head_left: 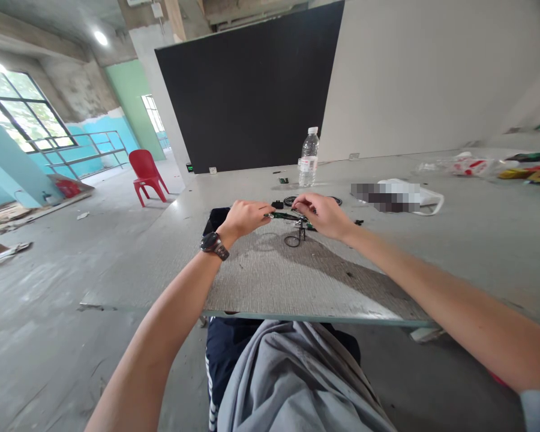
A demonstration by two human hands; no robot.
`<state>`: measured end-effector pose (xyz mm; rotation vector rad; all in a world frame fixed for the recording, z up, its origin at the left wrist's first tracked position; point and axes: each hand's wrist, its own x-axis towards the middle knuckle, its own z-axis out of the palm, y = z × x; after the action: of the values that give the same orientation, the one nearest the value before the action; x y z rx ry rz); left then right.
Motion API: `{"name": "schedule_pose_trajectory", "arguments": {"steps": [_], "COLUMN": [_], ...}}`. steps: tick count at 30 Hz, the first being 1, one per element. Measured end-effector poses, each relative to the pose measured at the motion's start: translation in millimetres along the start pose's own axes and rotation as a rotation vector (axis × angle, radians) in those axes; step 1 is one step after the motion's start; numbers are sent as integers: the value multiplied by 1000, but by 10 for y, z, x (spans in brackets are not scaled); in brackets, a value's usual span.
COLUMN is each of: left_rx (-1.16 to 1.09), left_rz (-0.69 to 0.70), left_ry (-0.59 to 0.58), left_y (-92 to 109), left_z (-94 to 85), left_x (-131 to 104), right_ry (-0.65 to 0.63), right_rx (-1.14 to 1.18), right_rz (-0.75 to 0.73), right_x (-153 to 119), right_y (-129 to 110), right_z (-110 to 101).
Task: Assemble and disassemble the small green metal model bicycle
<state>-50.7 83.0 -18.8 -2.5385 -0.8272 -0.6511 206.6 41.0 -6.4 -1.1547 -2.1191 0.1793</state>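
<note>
A person's left hand (247, 217) pinches the left end of a slim, rod-like green and black piece (287, 216) between its fingertips. The right hand (321, 215) is at the other end, its thumb and forefinger drawn close together over the piece; I cannot tell whether they pinch it. The piece is about midway between the near and far edges of the grey, glossy-topped bench (252, 282); whether it touches the surface is unclear. A small, thin black ring (292, 241) shows on its near-edge side.

A small black block (277, 204) lies towards the far edge from the piece, with a larger, thin black ring (289, 201) just beside it, partly behind the right hand. A flat, shiny black rectangular object (216, 219) lies on the left-edge side of the left hand, partly covered by it. Nearer the far edge, a clear plastic bottle with a white cap (309, 162) stands upright, a small green piece (283, 180) lying beside it. Crumpled red and white plastic packaging (470, 165) lies well to the right, towards the far edge.
</note>
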Motion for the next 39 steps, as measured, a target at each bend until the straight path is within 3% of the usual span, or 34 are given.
{"name": "schedule_pose_trajectory", "arguments": {"steps": [9,14,23,30,39], "left_rx": [-70,-89,-131,-143,164], "left_rz": [-90,-129,-179,-120,74], "left_ry": [87,22,-48,-51,-10], "left_y": [-41,25,116,107,260], "left_z": [98,103,47,65,-55], "left_x": [-10,9,39,22,9], "right_ry": [60,19,171,90,94], "right_rx": [-34,-116,-47,-46,-86], "right_rz": [-67,-214,-162,-147,-166], "right_x": [-51,-62,-40,-67,-69], "right_y": [-31,11,117,112,189], "right_z": [89,200,310,367,355]}}
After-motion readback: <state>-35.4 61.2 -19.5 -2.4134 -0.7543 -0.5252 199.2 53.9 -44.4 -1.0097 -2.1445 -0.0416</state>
